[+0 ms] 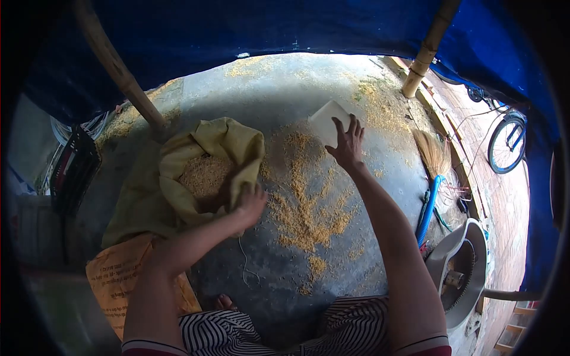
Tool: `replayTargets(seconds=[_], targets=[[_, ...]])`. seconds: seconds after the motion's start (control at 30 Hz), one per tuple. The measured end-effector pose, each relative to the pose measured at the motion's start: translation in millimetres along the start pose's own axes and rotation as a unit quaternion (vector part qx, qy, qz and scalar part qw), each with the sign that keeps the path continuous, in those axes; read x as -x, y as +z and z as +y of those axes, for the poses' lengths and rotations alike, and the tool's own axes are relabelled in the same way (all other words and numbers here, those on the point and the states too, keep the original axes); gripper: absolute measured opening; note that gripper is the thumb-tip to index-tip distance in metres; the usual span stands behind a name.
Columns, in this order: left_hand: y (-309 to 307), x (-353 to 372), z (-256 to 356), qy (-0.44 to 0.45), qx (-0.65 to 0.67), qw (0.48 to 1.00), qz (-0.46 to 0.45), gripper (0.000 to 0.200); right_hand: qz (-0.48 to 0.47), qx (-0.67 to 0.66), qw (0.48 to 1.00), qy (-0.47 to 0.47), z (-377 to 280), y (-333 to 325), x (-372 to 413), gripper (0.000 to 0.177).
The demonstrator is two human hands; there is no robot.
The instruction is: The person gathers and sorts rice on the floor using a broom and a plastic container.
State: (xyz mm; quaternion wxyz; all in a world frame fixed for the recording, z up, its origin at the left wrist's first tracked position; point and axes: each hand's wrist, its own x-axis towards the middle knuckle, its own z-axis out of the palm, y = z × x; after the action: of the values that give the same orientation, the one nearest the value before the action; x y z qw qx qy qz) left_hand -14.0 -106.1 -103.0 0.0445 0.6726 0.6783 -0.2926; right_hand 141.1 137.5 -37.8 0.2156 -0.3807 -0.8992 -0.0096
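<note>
Concrete floor [267, 270], loose grain [306, 221] across it. Open sack [244, 145] stands left; left hand [252, 204], fingers gripping its rim. Right hand [348, 145]: fingers spread against pale sheet [323, 118], hold hard to tell. Slack rim could fold if released, spilling contents.

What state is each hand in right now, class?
Left hand: at the rim of the sack, fingers curled; grip cannot be told.
Right hand: open, fingers spread, at the pale flat piece.
</note>
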Motion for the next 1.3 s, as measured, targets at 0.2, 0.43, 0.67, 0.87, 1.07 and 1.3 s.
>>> replayTargets(seconds=[0.2,0.43,0.67,0.87,1.07,1.3], targets=[[21,8,-65,-0.146,0.129,0.981,0.004,0.076,-0.041,-0.007,0.997,-0.068,-25,40,-4,0.076],[11,0,-73,-0.167,0.181,0.969,0.000,0.086,-0.111,0.035,0.955,-0.272,-80,53,15,0.062],[37,-19,-72,-0.162,0.158,0.974,0.012,0.078,-0.092,-0.055,0.912,-0.395,-78,4,85,0.067],[-3,-16,-56,-0.135,0.223,0.965,-0.012,0.074,-0.164,-0.018,0.906,-0.390,-44,-65,137,0.066],[-12,-9,-3,0.038,0.260,0.963,0.059,0.080,-0.149,-0.045,0.962,-0.223,-3,-100,148,0.089],[37,-13,53,-0.029,0.372,0.927,0.032,0.100,-0.072,0.072,0.994,-0.040,58,-89,143,0.087]])
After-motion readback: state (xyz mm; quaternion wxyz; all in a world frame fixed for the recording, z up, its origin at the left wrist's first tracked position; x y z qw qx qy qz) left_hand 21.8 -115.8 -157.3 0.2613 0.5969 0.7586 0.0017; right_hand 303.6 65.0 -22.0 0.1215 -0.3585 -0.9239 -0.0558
